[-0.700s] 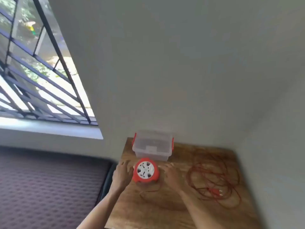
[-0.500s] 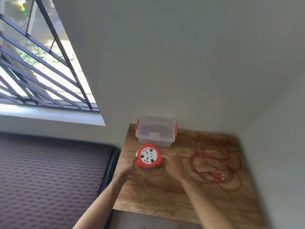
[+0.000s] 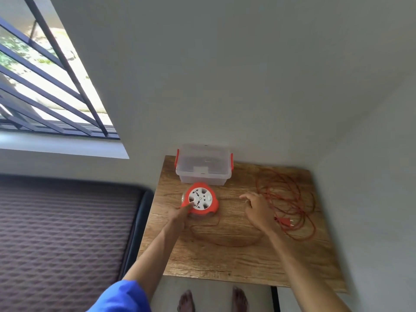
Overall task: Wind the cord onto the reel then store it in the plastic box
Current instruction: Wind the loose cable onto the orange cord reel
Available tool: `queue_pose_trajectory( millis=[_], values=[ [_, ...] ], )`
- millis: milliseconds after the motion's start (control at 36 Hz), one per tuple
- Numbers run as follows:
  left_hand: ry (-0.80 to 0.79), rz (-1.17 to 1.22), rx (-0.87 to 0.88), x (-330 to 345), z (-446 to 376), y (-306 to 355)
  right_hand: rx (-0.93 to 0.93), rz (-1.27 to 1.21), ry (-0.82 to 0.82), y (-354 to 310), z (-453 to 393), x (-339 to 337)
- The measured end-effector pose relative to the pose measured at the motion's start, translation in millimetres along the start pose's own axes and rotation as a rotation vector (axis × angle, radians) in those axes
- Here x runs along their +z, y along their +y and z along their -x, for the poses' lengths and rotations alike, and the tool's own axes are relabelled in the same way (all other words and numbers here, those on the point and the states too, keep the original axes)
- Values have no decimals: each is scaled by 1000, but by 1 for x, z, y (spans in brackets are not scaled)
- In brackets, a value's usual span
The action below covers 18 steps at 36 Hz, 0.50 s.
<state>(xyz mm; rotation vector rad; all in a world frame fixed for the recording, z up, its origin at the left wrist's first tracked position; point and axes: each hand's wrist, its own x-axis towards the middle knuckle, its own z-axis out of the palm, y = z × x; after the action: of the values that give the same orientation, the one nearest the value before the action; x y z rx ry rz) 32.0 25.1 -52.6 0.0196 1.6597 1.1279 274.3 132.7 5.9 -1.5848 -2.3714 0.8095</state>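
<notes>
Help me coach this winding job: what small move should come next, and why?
Probably the right hand should close on the loose cord beside it. The cord lies in unwound loops on the table, while the left hand rests on the reel, so feeding can then begin.

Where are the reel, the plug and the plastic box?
reel (image 3: 200, 199): head view, on its white socket face.
plug (image 3: 285, 221): head view, on its red body.
plastic box (image 3: 203, 162): head view, on its clear lid.
</notes>
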Motion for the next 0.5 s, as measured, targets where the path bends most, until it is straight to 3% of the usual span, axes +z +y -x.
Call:
queue_pose_trajectory(
  millis=[250,500],
  values=[
    [-33,-21,26,7,6,19,29,-111,-86,-3,-2,-5],
    [-71,-212,435,-28,38,46,59,-515,-72,-20,-9,-18]
  ],
)
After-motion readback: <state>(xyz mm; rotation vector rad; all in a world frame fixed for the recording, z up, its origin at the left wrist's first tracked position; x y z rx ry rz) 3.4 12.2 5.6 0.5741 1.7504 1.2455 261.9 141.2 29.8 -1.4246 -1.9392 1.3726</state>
